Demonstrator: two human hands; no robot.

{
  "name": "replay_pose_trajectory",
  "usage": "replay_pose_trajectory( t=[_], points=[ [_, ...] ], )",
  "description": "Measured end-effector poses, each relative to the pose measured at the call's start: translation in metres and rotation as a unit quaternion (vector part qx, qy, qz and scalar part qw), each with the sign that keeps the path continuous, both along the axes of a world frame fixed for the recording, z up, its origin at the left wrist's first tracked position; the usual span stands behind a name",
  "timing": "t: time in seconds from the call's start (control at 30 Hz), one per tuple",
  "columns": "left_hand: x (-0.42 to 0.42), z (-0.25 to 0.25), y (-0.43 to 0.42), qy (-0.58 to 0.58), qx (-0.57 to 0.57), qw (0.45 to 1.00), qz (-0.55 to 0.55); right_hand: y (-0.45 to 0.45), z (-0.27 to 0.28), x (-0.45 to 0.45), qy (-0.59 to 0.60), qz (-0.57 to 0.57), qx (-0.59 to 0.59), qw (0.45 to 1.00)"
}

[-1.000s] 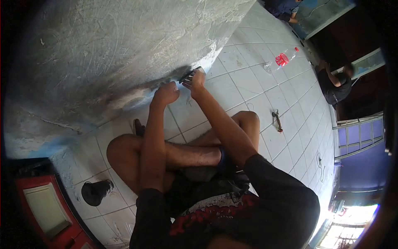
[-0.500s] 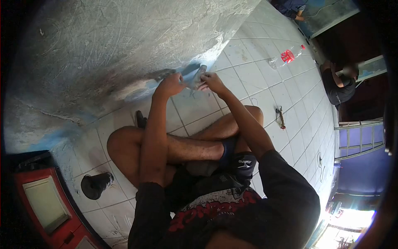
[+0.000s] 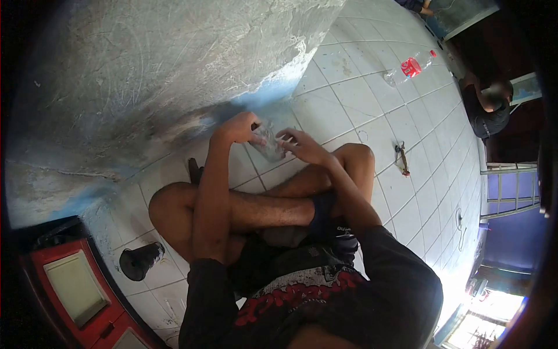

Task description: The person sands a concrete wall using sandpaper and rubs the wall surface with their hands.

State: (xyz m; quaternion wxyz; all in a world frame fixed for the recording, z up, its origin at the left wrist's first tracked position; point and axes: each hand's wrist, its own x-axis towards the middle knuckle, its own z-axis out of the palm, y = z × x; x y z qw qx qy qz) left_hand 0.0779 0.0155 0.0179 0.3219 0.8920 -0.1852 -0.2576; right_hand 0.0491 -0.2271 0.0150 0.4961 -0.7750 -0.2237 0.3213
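Observation:
A clear, crinkled piece that looks like thin plastic (image 3: 269,142) is between my two hands, low beside the wall; its exact kind is blurred. My left hand (image 3: 235,129) has its fingers curled round the left side of it. On the other side, my right hand (image 3: 306,146) grips it between bent fingers and thumb, with the index finger raised somewhat apart. Both hands are above the floor tiles, in front of my crossed legs (image 3: 273,209).
The scraped wall (image 3: 157,70) rises close ahead. On the tiled floor (image 3: 331,110) lie a bottle with a red label (image 3: 410,68) and a small tool (image 3: 402,159). A black cylinder (image 3: 135,264) and a red cabinet (image 3: 81,291) are at left. A person (image 3: 489,110) sits at right.
Both hands have come down and nearer to me, away from the wall's foot. My right fingers have spread from a tight pinch. The view has shifted slightly.

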Motion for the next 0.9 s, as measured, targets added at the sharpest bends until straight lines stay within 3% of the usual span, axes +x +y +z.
replay_pose_trajectory(
  t=[0.03, 0.1, 0.17, 0.2, 0.33, 0.4, 0.47, 0.53, 0.57, 0.67, 0.7, 0.77, 0.8, 0.9],
  points=[
    [-0.001, 0.001, 0.002, -0.017, -0.018, 1.0, 0.012, -0.004, 0.024, -0.005, -0.044, -0.037, -0.061, 0.996],
    [-0.006, 0.017, 0.005, -0.021, 0.008, 0.999, 0.032, -0.027, 0.048, -0.014, 0.126, 0.008, 0.004, 0.992],
    [-0.008, 0.015, 0.005, -0.027, 0.031, 0.998, 0.052, -0.051, 0.067, -0.018, 0.258, 0.21, -0.094, 0.938],
    [-0.006, 0.012, 0.006, -0.034, 0.021, 0.997, 0.069, -0.052, 0.074, -0.021, 0.259, 0.209, -0.097, 0.938],
    [0.004, 0.004, 0.002, -0.032, 0.02, 0.996, 0.084, -0.058, 0.09, -0.05, 0.234, 0.055, 0.073, 0.968],
    [0.002, 0.004, -0.001, -0.036, 0.01, 0.996, 0.077, -0.059, 0.087, -0.053, 0.227, 0.015, 0.117, 0.967],
    [-0.002, 0.008, 0.0, -0.04, 0.003, 0.997, 0.072, -0.058, 0.075, -0.046, 0.22, -0.071, 0.256, 0.939],
    [-0.004, 0.011, 0.002, -0.039, 0.011, 0.997, 0.064, -0.073, 0.072, -0.04, 0.248, -0.035, 0.258, 0.933],
    [-0.004, 0.011, 0.003, -0.04, 0.011, 0.997, 0.067, -0.08, 0.07, -0.039, 0.316, 0.031, 0.234, 0.919],
    [-0.002, 0.01, 0.005, -0.028, 0.028, 0.995, 0.088, -0.082, 0.062, -0.044, 0.324, 0.099, 0.141, 0.93],
    [-0.001, 0.01, 0.005, -0.035, 0.031, 0.995, 0.085, -0.097, 0.049, -0.042, 0.144, 0.025, -0.065, 0.987],
    [-0.002, 0.009, 0.005, -0.041, 0.035, 0.995, 0.08, -0.058, 0.071, -0.051, 0.165, -0.02, 0.274, 0.947],
    [-0.003, 0.008, 0.005, -0.052, 0.028, 0.995, 0.081, -0.063, 0.072, -0.049, 0.167, -0.021, 0.274, 0.947],
    [-0.006, 0.007, 0.004, -0.049, 0.016, 0.996, 0.078, -0.076, 0.076, -0.046, 0.086, -0.205, 0.236, 0.946]
  ],
)
